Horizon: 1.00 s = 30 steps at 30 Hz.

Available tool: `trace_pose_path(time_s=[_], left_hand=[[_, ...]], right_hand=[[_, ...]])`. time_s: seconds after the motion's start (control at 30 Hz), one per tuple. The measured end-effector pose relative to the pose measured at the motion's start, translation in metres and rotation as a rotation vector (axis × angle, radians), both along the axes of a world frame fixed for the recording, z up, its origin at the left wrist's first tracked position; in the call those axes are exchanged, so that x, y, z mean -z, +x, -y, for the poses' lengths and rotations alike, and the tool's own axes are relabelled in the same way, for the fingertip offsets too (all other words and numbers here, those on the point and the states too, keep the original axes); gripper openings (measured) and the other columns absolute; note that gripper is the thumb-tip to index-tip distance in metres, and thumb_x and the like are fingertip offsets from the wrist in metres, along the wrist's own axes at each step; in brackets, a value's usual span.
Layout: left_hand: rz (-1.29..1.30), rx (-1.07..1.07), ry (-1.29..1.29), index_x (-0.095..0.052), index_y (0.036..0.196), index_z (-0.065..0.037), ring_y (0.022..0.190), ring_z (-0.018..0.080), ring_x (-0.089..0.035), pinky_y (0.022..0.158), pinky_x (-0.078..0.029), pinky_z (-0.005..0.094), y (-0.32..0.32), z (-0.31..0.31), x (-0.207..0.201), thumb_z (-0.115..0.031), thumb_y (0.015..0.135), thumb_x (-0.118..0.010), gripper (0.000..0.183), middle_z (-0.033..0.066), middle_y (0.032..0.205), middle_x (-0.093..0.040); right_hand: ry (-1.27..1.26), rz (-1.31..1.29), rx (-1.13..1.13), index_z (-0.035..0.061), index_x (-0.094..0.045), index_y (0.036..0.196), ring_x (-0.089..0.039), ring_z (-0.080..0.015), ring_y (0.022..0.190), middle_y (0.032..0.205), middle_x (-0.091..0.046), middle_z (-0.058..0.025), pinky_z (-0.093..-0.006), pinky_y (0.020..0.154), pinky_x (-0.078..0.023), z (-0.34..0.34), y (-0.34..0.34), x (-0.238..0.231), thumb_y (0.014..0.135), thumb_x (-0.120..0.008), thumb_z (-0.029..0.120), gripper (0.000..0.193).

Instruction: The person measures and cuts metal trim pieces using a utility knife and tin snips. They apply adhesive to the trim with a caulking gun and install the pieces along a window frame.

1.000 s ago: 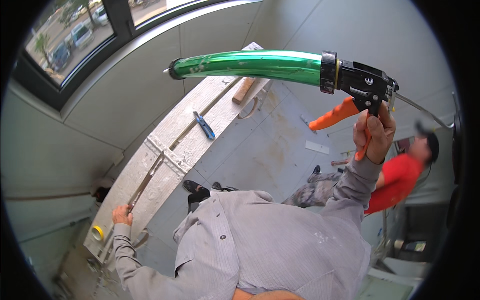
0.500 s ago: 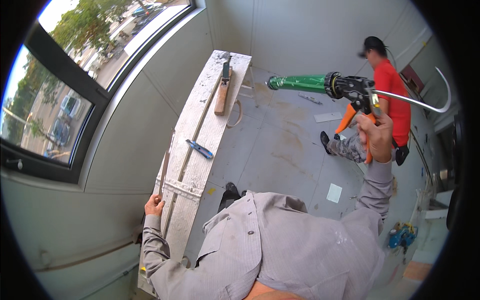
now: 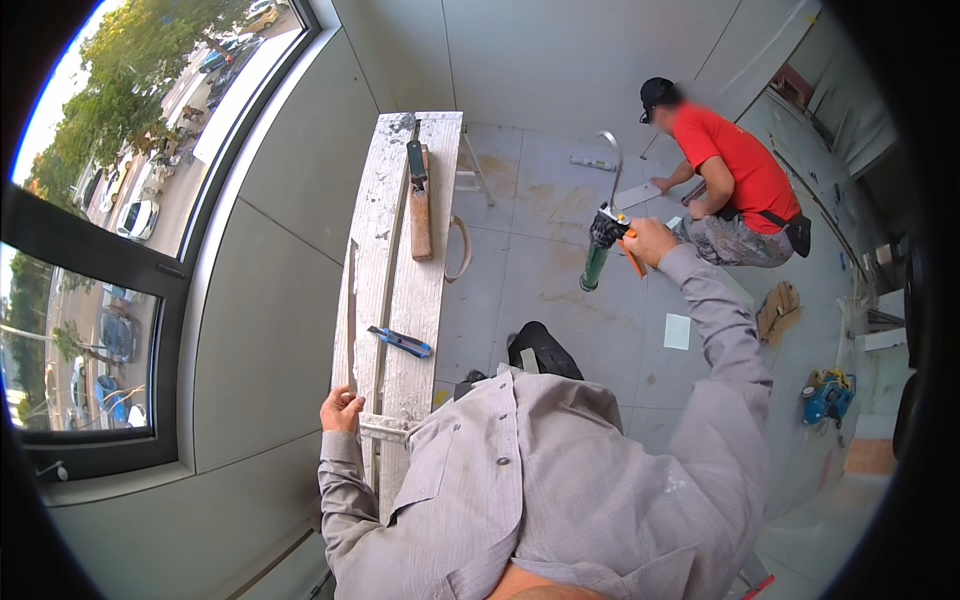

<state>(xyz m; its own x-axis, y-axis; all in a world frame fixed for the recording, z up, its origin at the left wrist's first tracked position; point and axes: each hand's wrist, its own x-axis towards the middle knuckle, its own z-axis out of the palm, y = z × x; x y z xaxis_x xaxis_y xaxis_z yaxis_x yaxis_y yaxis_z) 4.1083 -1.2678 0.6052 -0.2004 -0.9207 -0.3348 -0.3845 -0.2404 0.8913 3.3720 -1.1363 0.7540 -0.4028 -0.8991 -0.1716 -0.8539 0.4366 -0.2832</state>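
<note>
In my right hand point(image 3: 652, 243) is a caulking gun, my fingers closed round its orange handle. Its green barrel point(image 3: 595, 266) points down toward the floor, and the bent metal rod point(image 3: 614, 152) sticks up behind it. My left hand point(image 3: 342, 408) is closed at the left edge of a white, paint-spattered plank bench point(image 3: 415, 300), pinching the near end of a thin brown strip point(image 3: 351, 320) that runs along that edge. A blue utility knife point(image 3: 400, 342) lies across the bench. Farther along rests a wooden-handled tool point(image 3: 421, 215) with a dark green scraper-like piece at its far end.
A co-worker in a red shirt point(image 3: 735, 165) crouches at the right, one hand on a white panel point(image 3: 638, 197). A tube point(image 3: 593, 163), a pale sheet point(image 3: 677, 331), a brown bag point(image 3: 778, 310) and a blue power tool point(image 3: 828, 396) lie on the floor. Windows point(image 3: 90, 350) line the left wall.
My right hand has lowered and come leftward, turning the caulking gun from pointing left to pointing down. My view has shifted. The co-worker now bends lower with an arm reaching to the panel.
</note>
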Motion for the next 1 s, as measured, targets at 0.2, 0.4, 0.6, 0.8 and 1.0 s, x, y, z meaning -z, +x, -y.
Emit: trace_pose_path(time_s=[0.2, 0.4, 0.6, 0.8, 1.0], left_hand=[[0.151, 0.023, 0.007, -0.07, 0.115, -0.002, 0.077, 0.0115, -0.067, 0.071, -0.055, 0.027, -0.034, 0.008, -0.022, -0.001, 0.083, -0.079, 0.033, 0.0057, 0.087, -0.073], [0.36, -0.006, -0.099, -0.068, 0.114, -0.003, 0.08, 0.0137, -0.069, 0.076, -0.056, 0.0306, -0.057, 0.013, -0.051, -0.002, 0.083, -0.076, 0.032, 0.0073, 0.089, -0.074], [0.487, -0.079, 0.0, -0.069, 0.12, -0.006, 0.087, 0.0166, -0.071, 0.08, -0.056, 0.0329, -0.081, 0.008, -0.079, 0.0, 0.083, -0.074, 0.038, 0.0077, 0.095, -0.075], [0.646, -0.018, -0.045, -0.069, 0.12, -0.006, 0.092, 0.0241, -0.073, 0.079, -0.055, 0.036, -0.106, -0.002, -0.096, 0.002, 0.079, -0.076, 0.042, 0.0123, 0.103, -0.076], [0.706, -0.031, -0.058, -0.07, 0.116, -0.004, 0.094, 0.0314, -0.073, 0.081, -0.055, 0.0401, -0.119, -0.013, -0.101, 0.001, 0.074, -0.08, 0.044, 0.0151, 0.102, -0.075]], right_hand=[[0.244, -0.004, -0.185, 0.0043, -0.07, 0.104, -0.069, -0.0455, 0.093, 0.097, -0.072, -0.0259, -0.0529, 0.081, -0.056, 0.074, -0.013, 0.093, 0.089, -0.066, 0.032, 0.032], [0.359, 0.017, -0.392, 0.0165, -0.069, 0.116, -0.071, -0.0394, 0.1, 0.105, -0.074, -0.0168, -0.0502, 0.085, -0.058, 0.152, -0.006, 0.165, 0.091, -0.067, 0.026, 0.026], [0.571, 0.125, -0.561, 0.0221, -0.066, 0.124, -0.07, -0.0382, 0.107, 0.112, -0.074, -0.0151, -0.051, 0.09, -0.055, 0.202, 0.016, 0.209, 0.094, -0.061, 0.017, 0.031], [0.62, 0.153, -0.609, 0.0208, -0.064, 0.13, -0.069, -0.0395, 0.109, 0.116, -0.073, -0.0173, -0.0516, 0.091, -0.056, 0.249, 0.032, 0.28, 0.096, -0.058, 0.018, 0.034], [0.658, 0.203, -0.596, 0.0177, -0.062, 0.135, -0.067, -0.041, 0.113, 0.123, -0.07, -0.0185, -0.0526, 0.094, -0.054, 0.285, 0.037, 0.357, 0.102, -0.049, 0.018, 0.035]])
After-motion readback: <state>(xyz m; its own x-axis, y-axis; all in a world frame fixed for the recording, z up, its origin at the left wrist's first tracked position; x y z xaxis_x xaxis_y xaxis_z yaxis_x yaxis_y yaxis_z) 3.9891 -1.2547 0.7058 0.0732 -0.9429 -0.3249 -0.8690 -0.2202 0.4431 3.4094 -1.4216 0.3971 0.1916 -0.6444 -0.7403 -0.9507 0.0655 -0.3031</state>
